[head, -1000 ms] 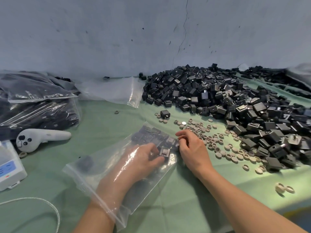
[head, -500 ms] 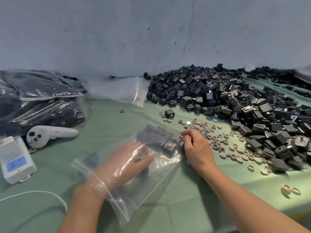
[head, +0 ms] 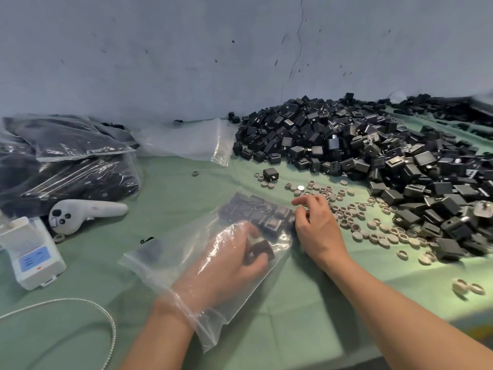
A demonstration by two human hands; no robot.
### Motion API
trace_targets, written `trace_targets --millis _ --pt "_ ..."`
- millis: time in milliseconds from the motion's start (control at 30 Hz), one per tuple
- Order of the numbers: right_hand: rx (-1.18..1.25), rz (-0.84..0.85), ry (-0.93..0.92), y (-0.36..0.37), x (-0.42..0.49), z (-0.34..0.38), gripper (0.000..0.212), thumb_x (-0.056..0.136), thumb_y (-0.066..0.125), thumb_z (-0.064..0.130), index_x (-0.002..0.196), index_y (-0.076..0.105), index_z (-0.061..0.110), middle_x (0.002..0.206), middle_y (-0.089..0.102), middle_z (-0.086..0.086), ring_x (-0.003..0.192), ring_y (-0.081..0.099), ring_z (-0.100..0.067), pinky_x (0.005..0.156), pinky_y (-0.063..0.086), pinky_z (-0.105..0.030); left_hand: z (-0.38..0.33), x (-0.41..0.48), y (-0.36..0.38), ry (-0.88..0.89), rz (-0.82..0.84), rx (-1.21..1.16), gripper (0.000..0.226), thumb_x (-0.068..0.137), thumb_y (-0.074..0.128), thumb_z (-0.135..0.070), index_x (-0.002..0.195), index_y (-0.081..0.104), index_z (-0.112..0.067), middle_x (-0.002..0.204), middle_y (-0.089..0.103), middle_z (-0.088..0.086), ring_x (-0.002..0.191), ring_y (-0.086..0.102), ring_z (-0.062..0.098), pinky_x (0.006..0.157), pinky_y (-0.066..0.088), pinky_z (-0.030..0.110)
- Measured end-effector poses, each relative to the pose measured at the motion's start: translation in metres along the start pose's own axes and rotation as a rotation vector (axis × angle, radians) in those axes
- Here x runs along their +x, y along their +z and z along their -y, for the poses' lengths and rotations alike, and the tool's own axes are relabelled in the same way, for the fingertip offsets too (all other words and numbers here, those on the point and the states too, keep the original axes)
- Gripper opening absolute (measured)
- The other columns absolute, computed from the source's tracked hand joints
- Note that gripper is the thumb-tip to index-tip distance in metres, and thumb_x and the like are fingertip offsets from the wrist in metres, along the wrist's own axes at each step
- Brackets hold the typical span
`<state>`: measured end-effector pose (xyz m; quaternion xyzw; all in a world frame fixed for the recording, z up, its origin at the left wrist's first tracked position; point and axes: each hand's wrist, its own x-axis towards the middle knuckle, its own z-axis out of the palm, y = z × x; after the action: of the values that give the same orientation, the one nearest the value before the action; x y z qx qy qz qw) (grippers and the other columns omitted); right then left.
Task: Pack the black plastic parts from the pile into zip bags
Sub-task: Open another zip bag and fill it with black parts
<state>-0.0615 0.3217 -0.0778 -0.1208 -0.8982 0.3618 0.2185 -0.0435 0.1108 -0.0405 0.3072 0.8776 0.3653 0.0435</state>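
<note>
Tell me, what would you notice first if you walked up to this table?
The huge pile of black plastic parts, heaped against the wall on the right, grabs the eye first. In the middle, the left hand is inside a clear zip bag holding a black part, and the right hand rests at the bag's far end. Lots of little tan rings lie scattered beside the pile.

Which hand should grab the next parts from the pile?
Probably right. The right hand is outside the bag, at its far edge, and the pile lies on that side. The left hand is wrist-deep in the bag, gripping a part.
</note>
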Motion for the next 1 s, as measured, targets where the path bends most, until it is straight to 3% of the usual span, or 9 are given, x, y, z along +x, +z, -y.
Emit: trace_targets --millis 67,133,200,300,400,533,633,767,1000 --pt "-0.011 -0.007 -0.001 0.000 0.000 0.000 0.023 0.101 0.040 0.025 0.114 0.058 0.022 0.120 0.048 0.003 0.090 0.061 -0.015 0.085 0.049 -0.041 -0.002 0.003 0.007 0.016 0.033 -0.057 0.029 0.096 0.058 -0.023 0.112 0.053 -0.047 0.091 0.061 -0.030 0.081 0.051 -0.022 0.072 0.034 -0.004" --pt "-0.015 -0.012 -0.004 0.001 0.000 -0.001 0.023 0.101 0.040 0.025 0.114 0.058 0.022 0.120 0.049 0.003 0.089 0.060 -0.014 0.084 0.049 -0.041 -0.002 0.008 0.007 0.008 0.058 -0.018 0.029 0.098 0.056 -0.025 0.126 0.058 -0.033 0.114 0.052 -0.017 0.093 0.046 -0.021 0.078 0.028 -0.007" --pt "-0.019 -0.012 -0.005 0.001 0.000 -0.001 0.022 0.101 0.040 0.026 0.114 0.058 0.022 0.120 0.049 0.003 0.089 0.060 -0.014 0.084 0.049 -0.041 0.000 0.010 0.005 0.000 0.109 0.012 0.033 0.097 0.054 -0.018 0.127 0.060 -0.030 0.117 0.051 -0.007 0.099 0.048 -0.010 0.082 0.029 -0.005" --pt "-0.022 -0.010 -0.007 0.001 0.000 -0.001 0.022 0.101 0.040 0.026 0.113 0.058 0.022 0.120 0.048 0.003 0.091 0.059 -0.014 0.085 0.049 -0.042 -0.001 0.006 0.003 0.030 0.102 -0.052 0.041 0.090 0.053 0.000 0.116 0.068 -0.028 0.107 0.063 -0.011 0.100 0.056 -0.001 0.090 0.038 0.008" --pt "-0.013 -0.013 -0.005 0.001 0.000 -0.002 0.022 0.101 0.040 0.026 0.113 0.058 0.023 0.120 0.049 0.003 0.091 0.060 -0.014 0.084 0.049 -0.041 0.008 0.003 0.000 0.024 -0.073 -0.025 0.026 0.088 0.065 -0.025 0.112 0.070 -0.036 0.115 0.062 -0.020 0.109 0.056 -0.006 0.096 0.041 0.014" --pt "-0.009 -0.018 -0.005 0.002 0.001 -0.002 0.021 0.102 0.040 0.026 0.112 0.058 0.022 0.118 0.049 0.004 0.089 0.060 -0.010 0.081 0.049 -0.036 0.017 0.003 -0.007 0.109 0.008 0.059 0.019 0.090 0.065 -0.037 0.109 0.065 -0.040 0.118 0.060 -0.026 0.110 0.053 -0.010 0.099 0.040 0.012" --pt "-0.008 -0.015 -0.002 0.002 0.001 -0.002 0.022 0.102 0.040 0.026 0.113 0.058 0.022 0.118 0.049 0.005 0.088 0.058 -0.008 0.078 0.046 -0.033 0.021 0.005 -0.002 0.144 -0.012 0.107 0.020 0.090 0.065 -0.035 0.110 0.063 -0.042 0.110 0.060 -0.026 0.110 0.049 -0.010 0.094 0.033 0.005" --pt "0.009 -0.014 0.009 0.001 0.000 -0.002 0.022 0.101 0.040 0.024 0.112 0.059 0.024 0.116 0.052 0.006 0.092 0.056 -0.010 0.080 0.042 -0.032 0.020 0.017 0.008 0.196 -0.020 0.090 0.022 0.090 0.070 -0.029 0.109 0.068 -0.039 0.106 0.061 -0.030 0.106 0.054 -0.006 0.095 0.037 0.011" --pt "0.038 -0.010 0.014 0.001 0.001 -0.003 0.023 0.100 0.039 0.018 0.110 0.059 0.024 0.114 0.055 0.008 0.098 0.055 -0.009 0.084 0.041 -0.030 0.028 0.030 0.025 0.157 -0.053 0.021 0.019 0.086 0.068 -0.032 0.101 0.062 -0.043 0.089 0.063 -0.029 0.084 0.061 -0.003 0.070 0.040 0.006"
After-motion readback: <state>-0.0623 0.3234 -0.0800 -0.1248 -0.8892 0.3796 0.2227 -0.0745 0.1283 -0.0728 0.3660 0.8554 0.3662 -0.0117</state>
